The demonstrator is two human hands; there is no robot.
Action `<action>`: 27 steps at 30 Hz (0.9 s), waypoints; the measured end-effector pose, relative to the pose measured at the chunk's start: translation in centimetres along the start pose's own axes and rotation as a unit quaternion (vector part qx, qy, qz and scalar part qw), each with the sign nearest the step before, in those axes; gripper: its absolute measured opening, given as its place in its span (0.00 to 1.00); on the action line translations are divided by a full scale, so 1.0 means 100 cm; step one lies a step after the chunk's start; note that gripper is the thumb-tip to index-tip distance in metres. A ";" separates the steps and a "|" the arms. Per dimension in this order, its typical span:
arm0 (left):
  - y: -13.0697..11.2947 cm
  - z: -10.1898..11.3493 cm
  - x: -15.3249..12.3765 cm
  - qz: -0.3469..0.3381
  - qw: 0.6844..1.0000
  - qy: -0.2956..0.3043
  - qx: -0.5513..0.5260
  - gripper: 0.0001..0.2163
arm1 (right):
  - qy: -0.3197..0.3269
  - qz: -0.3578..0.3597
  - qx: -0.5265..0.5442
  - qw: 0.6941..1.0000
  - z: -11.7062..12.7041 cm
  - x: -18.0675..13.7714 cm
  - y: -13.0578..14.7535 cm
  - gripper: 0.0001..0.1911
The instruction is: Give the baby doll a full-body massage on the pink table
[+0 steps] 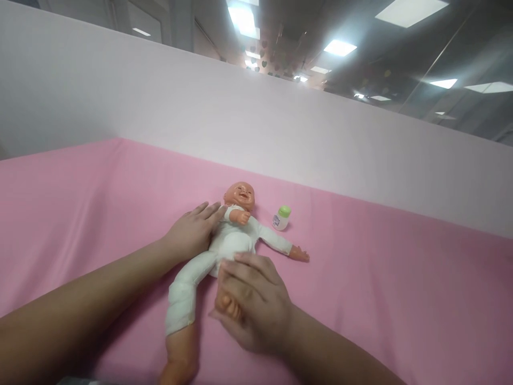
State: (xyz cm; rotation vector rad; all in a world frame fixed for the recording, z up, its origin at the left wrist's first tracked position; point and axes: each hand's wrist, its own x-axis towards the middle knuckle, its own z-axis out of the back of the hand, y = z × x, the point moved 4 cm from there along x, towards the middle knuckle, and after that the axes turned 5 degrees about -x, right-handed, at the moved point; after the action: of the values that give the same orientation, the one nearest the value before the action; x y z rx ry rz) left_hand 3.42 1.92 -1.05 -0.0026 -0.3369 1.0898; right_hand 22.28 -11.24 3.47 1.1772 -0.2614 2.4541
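Observation:
A baby doll (234,243) with a white cloth body lies on its back, head away from me, on a pink cloth. My left hand (196,230) lies against the doll's side and upper arm, its fingers stretched out. Around the doll's bent leg, near the bare foot (229,306), my right hand (258,302) is closed. Its fingers cover much of that lower leg. The other leg (182,305) stretches toward me. One doll arm is folded over the chest; the other reaches out to the right. Beside the doll's head stands a small white bottle (281,219) with a green cap.
The pink cloth (360,267) covers the surface, with soft creases at the left and right. A white partition (180,107) rises behind it. Above that is glass with heart stickers and reflected ceiling lights. Something pale shows at the bottom left edge, too little to name.

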 end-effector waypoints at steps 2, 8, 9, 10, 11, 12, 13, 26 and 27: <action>-0.004 -0.001 0.000 -0.013 1.000 0.003 0.006 0.35 | 0.008 -0.044 -0.023 0.999 -0.007 -0.002 -0.017 0.23; -0.009 0.001 -0.002 -0.004 1.000 0.012 0.021 0.35 | 0.025 -0.148 -0.014 0.989 -0.022 -0.007 -0.057 0.27; -0.007 0.000 -0.002 0.002 1.000 0.012 0.015 0.35 | 0.024 -0.147 -0.013 0.989 -0.022 -0.007 -0.058 0.27; -0.004 -0.001 -0.003 0.010 1.000 0.013 0.008 0.34 | 0.022 -0.141 -0.014 0.990 -0.021 -0.006 -0.057 0.26; -0.001 -0.002 -0.003 0.020 1.000 0.015 0.002 0.34 | 0.017 -0.129 -0.017 0.991 -0.019 -0.005 -0.055 0.26; 0.004 -0.004 -0.003 0.032 0.999 0.020 -0.003 0.34 | 0.011 -0.115 -0.019 0.993 -0.017 -0.004 -0.050 0.25; 0.010 -0.007 -0.003 0.047 0.999 0.028 -0.005 0.34 | 0.004 -0.098 -0.019 0.995 -0.013 -0.002 -0.045 0.24; 0.036 -0.004 -0.010 0.162 0.977 0.107 -0.084 0.36 | 0.228 0.159 0.017 0.961 -0.046 -0.022 0.028 0.18; 0.035 -0.002 -0.010 0.166 0.978 0.102 -0.073 0.35 | 0.243 0.165 0.018 0.956 -0.049 -0.024 0.028 0.18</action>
State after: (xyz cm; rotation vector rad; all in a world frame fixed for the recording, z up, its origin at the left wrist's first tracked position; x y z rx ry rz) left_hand 0.03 2.70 -2.13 -0.3090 -0.2356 1.3798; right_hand 18.96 -12.74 -1.45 0.5352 -0.2845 2.9524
